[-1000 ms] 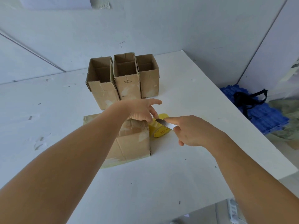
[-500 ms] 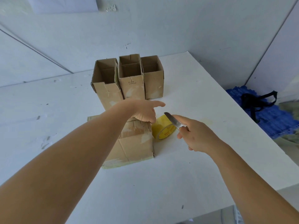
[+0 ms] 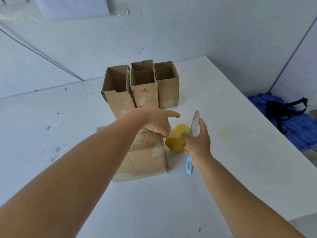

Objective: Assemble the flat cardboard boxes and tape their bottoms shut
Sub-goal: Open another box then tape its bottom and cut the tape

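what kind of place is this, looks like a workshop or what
Probably a plain packing or work station rather than a fitted workshop: a bare white table set against white walls, three assembled cardboard boxes standing open in a row, and a yellow tape roll beside another box being worked on.

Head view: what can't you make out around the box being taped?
- Top seam of the near box: covered by the left hand and forearm.
- Tape roll: partly behind the right hand; free end unseen.
- Knife handle: mostly inside the fingers.
- Three upright boxes: bottoms unseen.
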`<state>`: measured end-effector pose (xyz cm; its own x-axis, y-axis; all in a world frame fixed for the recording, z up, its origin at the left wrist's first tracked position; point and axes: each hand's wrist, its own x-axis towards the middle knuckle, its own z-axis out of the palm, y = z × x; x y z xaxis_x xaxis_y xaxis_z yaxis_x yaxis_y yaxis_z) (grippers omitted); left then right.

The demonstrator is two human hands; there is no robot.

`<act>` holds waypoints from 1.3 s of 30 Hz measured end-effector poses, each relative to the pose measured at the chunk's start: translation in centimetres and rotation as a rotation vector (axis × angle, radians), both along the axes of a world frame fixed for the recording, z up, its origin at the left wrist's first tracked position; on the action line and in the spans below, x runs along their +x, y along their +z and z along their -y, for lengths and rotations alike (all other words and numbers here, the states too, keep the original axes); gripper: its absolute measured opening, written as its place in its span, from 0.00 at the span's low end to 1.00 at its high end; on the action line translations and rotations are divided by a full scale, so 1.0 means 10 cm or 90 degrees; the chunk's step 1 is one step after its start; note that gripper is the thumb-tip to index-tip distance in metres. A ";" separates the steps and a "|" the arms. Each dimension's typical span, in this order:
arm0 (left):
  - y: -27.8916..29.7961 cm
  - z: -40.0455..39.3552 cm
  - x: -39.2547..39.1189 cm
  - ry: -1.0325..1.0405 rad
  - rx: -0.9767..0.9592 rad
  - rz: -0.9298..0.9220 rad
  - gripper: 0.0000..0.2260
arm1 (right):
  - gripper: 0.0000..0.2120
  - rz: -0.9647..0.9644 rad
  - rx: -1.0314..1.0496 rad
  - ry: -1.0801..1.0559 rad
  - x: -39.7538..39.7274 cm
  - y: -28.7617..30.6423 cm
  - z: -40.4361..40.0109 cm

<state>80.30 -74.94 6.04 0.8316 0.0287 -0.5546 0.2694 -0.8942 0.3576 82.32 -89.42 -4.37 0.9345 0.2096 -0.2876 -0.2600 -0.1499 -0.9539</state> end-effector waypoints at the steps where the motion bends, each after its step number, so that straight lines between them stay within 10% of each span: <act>1: 0.00 0.00 0.02 -0.004 -0.005 -0.003 0.38 | 0.36 0.018 -0.019 0.001 0.03 0.01 0.02; 27: -0.08 -0.14 0.08 -0.021 -0.134 0.033 0.43 | 0.09 0.531 -0.635 0.385 -0.14 0.70 0.54; 39: -0.10 -0.17 0.07 -0.010 -0.175 0.050 0.46 | 0.11 0.350 -0.582 0.517 -0.16 0.50 0.54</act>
